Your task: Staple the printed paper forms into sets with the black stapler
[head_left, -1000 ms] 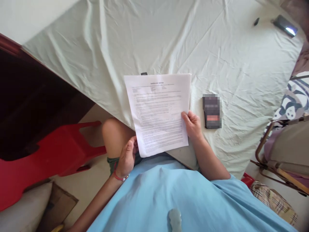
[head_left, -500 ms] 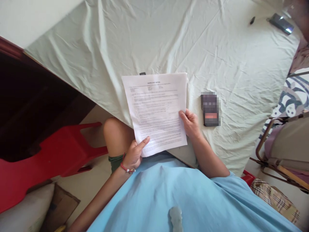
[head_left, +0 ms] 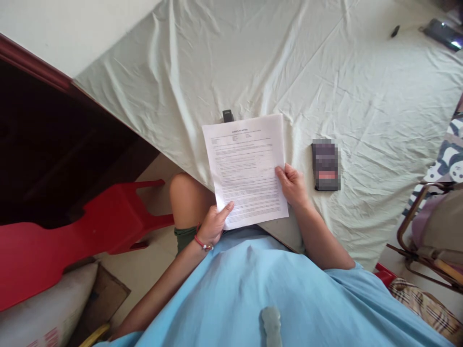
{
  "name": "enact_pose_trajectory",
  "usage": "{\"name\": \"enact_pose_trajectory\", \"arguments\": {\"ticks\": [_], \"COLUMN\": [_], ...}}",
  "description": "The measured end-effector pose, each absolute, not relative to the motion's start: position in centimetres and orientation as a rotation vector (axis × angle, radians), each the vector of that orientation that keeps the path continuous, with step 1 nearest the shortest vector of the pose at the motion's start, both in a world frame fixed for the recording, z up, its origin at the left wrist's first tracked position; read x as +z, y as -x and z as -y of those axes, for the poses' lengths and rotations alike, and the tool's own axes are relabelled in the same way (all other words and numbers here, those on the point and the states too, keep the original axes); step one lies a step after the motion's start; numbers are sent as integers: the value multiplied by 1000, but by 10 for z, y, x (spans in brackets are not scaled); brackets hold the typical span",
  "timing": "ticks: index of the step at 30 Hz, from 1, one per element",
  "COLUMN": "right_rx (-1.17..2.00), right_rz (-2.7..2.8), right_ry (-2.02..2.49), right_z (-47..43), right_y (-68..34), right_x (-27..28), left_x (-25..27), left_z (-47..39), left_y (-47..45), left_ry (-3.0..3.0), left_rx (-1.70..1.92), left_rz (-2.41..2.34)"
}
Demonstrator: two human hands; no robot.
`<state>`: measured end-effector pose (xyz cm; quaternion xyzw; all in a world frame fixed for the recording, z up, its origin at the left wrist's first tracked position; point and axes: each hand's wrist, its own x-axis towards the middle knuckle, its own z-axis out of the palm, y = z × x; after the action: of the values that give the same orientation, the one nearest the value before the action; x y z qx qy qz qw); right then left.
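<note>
A printed sheet of paper (head_left: 249, 168), perhaps several sheets together, is held up in front of my blue shirt, its heading at the far end. My left hand (head_left: 214, 222) grips the lower left corner, thumb on top and fingers hidden beneath. At the right edge my right hand (head_left: 292, 184) pinches the paper between thumb and fingers. Just past the paper's top edge, a small black object (head_left: 227, 115) lies on the cloth, partly covered. A phone (head_left: 325, 165) with a blurred-out screen rests to the right of my right hand.
A pale, wrinkled cloth (head_left: 231, 58) covers the table. At the far right lie a dark device (head_left: 442, 34) and a small black item (head_left: 395, 31). A red plastic chair (head_left: 119, 217) and a white sack (head_left: 54, 308) are at left; a folding metal frame (head_left: 415, 217) stands at right.
The view has shifted, so the scene sits further right. The paper's top has dipped towards me a little, showing more of the small black object. Both hands keep their grip.
</note>
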<state>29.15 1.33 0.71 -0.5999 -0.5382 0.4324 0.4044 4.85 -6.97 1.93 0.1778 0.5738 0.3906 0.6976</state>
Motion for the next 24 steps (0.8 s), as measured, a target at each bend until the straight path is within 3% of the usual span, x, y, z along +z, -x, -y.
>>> {"name": "enact_pose_trajectory", "arguments": {"ticks": [9, 24], "right_rx": [810, 812], "right_rz": [1395, 1404], "right_ry": [1616, 1678], "right_z": [-16, -15], "right_y": [-292, -292], "right_x": [13, 10], "left_x": [11, 7], "left_z": [66, 55], "left_y": [-44, -38], "left_ry": [-413, -449], "left_rx": [870, 887], "left_rz": [-1275, -1260]}}
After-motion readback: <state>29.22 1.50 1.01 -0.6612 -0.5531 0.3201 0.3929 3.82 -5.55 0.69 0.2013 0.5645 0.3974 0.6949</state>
